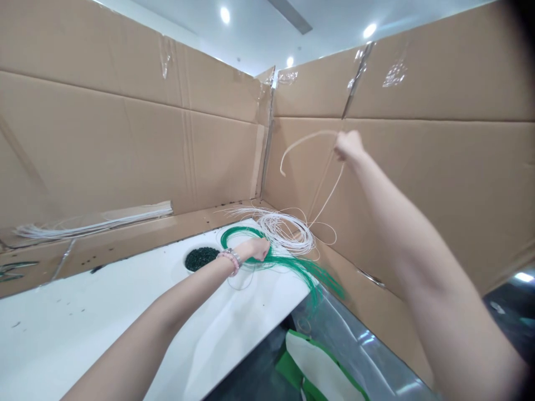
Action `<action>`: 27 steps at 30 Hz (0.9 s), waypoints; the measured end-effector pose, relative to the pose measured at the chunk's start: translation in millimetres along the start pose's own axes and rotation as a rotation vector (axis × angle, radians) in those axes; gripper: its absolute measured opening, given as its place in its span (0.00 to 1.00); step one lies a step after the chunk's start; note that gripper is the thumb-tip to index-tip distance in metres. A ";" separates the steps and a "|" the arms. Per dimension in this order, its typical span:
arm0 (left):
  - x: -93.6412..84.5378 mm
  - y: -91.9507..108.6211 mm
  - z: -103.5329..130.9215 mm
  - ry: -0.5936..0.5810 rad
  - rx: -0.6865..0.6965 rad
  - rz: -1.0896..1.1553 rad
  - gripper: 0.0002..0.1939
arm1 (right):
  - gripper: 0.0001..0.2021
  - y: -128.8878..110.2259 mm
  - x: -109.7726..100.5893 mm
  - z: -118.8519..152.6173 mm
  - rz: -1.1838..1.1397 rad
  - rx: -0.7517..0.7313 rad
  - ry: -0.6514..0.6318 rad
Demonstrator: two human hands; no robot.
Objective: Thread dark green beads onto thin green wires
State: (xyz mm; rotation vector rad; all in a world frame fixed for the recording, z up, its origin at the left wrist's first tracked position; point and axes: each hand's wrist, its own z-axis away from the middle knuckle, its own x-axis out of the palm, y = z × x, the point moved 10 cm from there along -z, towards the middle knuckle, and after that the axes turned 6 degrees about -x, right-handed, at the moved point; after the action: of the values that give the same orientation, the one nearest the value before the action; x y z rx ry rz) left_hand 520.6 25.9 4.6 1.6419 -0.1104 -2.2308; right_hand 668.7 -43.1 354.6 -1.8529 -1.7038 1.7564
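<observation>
Raised in front of the right cardboard wall, my right hand (349, 146) is closed on a pale strand (307, 136), whose free end curls to the left while its lower part runs down toward a coil of white wires (288, 231). My left hand (258, 248) is closed at the green wire bundle (292, 262), low over the white table, and fingers wrap on the strands. The green wires loop behind that wrist and fan out to the right. A round container of dark green pieces (202, 258) stands beside my left wrist.
Cardboard walls (125, 128) enclose the back and right. White wires (96, 223) lie along the left wall's foot, with pliers-like tools (16, 270) at far left. Green and white material (317, 367) lies below the white table's (83, 334) edge.
</observation>
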 end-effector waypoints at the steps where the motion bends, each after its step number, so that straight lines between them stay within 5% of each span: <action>1: -2.4 1.6 1.7 0.020 0.005 0.011 0.16 | 0.17 14.8 22.8 12.1 0.009 0.016 -0.041; 7: -39.4 7.4 10.8 0.195 0.059 0.102 0.15 | 0.13 77.9 157.6 94.7 0.000 -0.003 -0.475; 10: -66.3 12.0 14.1 0.271 0.114 0.156 0.15 | 0.11 87.9 193.0 125.8 0.013 -0.056 -0.659; 13: -96.8 15.4 20.6 0.368 0.151 0.227 0.15 | 0.10 84.7 204.8 138.7 0.049 -0.109 -0.748; 17: -127.4 11.3 31.3 0.480 0.167 0.329 0.15 | 0.12 60.9 192.1 119.4 0.126 -0.170 -0.656; 20: -130.3 -2.0 36.2 0.511 0.157 0.383 0.15 | 0.13 27.7 164.7 82.4 0.197 -0.235 -0.485; 27: -126.5 -50.2 51.7 0.617 0.085 0.515 0.15 | 0.08 -80.4 55.5 4.0 0.378 -0.467 -0.110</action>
State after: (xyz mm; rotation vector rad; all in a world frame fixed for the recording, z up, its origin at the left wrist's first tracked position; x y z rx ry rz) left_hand 492.2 107.2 122.0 1.9910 -0.4116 -1.3049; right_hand 600.3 24.7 371.7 -2.4520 -2.0562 1.7092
